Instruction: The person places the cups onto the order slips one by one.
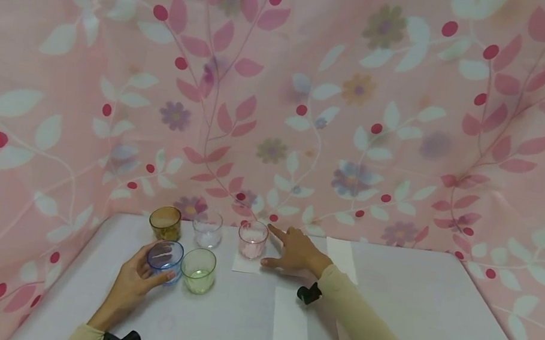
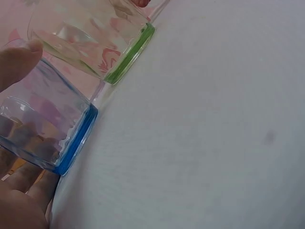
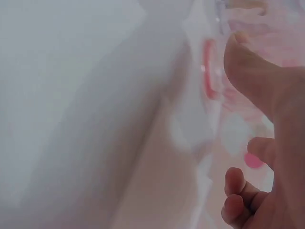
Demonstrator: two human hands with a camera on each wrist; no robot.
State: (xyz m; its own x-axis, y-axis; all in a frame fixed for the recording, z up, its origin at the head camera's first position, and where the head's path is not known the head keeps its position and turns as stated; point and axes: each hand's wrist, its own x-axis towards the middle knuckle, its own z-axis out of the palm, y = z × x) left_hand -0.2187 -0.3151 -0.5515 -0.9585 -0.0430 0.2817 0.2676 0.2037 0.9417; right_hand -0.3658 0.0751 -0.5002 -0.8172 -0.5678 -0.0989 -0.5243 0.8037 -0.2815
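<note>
My left hand grips a blue-tinted glass, thumb on its near side and fingers round its far side. In the left wrist view the blue base meets the white tabletop. Just right of it stands a green glass. My right hand is beside a pink glass, its index finger and thumb stretched toward that glass and the other fingers loosely bent. The pink glass stands on a white paper strip. Behind the blue glass are an amber glass and a clear glass.
Several paper strips lie on the white table, one white strip near the right forearm and another at the back edge. A pink floral curtain hangs behind the table and along its sides.
</note>
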